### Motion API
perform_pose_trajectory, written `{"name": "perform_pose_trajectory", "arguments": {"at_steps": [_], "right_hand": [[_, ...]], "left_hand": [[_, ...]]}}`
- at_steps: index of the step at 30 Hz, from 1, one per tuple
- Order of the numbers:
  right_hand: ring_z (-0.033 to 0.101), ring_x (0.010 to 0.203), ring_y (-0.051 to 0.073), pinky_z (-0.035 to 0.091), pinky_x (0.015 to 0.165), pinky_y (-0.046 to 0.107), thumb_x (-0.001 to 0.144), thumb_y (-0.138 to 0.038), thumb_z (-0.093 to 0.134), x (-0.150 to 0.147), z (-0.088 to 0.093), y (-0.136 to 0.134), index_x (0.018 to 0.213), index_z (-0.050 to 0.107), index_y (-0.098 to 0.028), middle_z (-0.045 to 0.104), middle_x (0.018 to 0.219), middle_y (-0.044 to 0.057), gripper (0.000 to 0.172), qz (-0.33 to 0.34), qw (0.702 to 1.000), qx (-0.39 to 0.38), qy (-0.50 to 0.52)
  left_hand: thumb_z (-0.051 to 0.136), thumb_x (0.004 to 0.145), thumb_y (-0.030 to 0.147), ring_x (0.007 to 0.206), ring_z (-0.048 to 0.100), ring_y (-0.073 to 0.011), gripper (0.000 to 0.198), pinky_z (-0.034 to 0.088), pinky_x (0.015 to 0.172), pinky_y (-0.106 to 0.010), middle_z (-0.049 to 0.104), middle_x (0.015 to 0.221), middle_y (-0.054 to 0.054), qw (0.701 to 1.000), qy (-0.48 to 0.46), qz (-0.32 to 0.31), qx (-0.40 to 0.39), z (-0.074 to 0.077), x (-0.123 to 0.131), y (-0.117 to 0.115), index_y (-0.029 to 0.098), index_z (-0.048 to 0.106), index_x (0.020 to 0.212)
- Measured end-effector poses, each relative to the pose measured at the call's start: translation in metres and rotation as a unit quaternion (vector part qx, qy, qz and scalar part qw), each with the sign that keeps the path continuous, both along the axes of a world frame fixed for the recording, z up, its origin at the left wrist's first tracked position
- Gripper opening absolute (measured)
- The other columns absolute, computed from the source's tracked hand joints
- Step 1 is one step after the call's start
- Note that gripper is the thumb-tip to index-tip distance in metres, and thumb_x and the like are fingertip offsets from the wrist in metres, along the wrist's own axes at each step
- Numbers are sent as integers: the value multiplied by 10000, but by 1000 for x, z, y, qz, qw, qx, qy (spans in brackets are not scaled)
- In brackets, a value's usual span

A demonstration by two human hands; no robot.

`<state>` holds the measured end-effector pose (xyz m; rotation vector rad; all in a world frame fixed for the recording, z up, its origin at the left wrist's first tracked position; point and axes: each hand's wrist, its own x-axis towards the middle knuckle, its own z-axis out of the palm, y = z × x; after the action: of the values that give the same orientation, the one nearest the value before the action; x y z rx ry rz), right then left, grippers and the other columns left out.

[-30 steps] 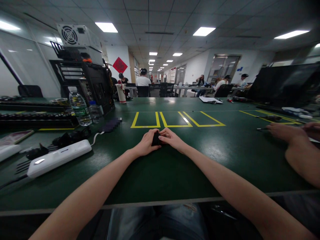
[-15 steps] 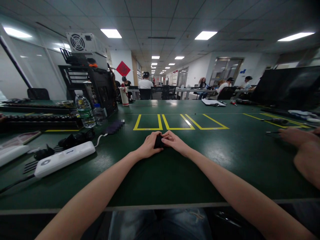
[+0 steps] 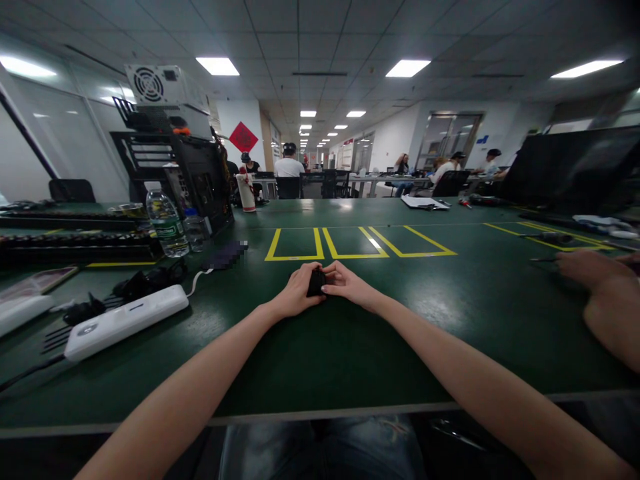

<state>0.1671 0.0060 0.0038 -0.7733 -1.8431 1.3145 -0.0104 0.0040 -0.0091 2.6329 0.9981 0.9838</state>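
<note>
A small black object (image 3: 315,283) is between my hands, low over the green table (image 3: 320,353) or resting on it. My left hand (image 3: 298,291) grips it from the left, fingers over the top and thumb along the near side. From the right, my right hand (image 3: 347,285) holds the same object with bent fingers and thumb. Its far side is hidden by my fingers. Just beyond my hands, yellow tape outlines (image 3: 295,259) mark the table.
At left lie a white power strip (image 3: 127,321), black cables, a water bottle (image 3: 167,223) and an open computer case (image 3: 197,180). Another person's hands (image 3: 595,273) hold a tool at right, near a dark monitor (image 3: 575,170). A clipboard (image 3: 425,203) lies farther back.
My right thumb has shifted slightly on the black object, and my hands stay around it. The whole view has moved a little.
</note>
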Motion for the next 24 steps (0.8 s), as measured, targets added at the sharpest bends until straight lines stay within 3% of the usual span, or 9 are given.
{"name": "perform_pose_trajectory", "arguments": {"at_steps": [4, 10, 18, 24], "right_hand": [[538, 839, 148, 435, 781, 351, 709, -342, 565, -2, -5, 4, 892, 460, -208, 547, 856, 8, 250, -28, 1000, 1, 6], [528, 885, 162, 436, 792, 366, 701, -360, 569, -3, -12, 11, 938, 468, -197, 537, 926, 32, 305, -51, 999, 2, -11], [542, 856, 147, 412, 826, 362, 655, -298, 629, 3, -2, 1, 929, 458, -206, 552, 888, 10, 336, 5, 1000, 3, 1], [538, 840, 152, 437, 774, 351, 689, -353, 579, -3, -6, 6, 869, 488, -196, 549, 862, 13, 255, -51, 998, 44, 1]], "left_hand": [[605, 669, 252, 1076, 402, -238, 618, 306, 937, -413, 398, 1141, -90, 1000, -1, -7, 2, 1, 0, -1, 184, 265, 1180], [603, 672, 261, 1085, 395, -239, 626, 302, 944, -415, 391, 1146, -92, 1000, 5, -1, 6, 0, 0, 0, 186, 253, 1186], [595, 676, 252, 1085, 398, -245, 609, 309, 934, -427, 396, 1141, -92, 1000, 7, 2, 0, 2, 0, -2, 190, 259, 1181], [606, 666, 250, 1082, 401, -238, 628, 306, 938, -420, 397, 1146, -87, 1000, -7, -3, 4, -1, 1, 1, 192, 259, 1186]]}}
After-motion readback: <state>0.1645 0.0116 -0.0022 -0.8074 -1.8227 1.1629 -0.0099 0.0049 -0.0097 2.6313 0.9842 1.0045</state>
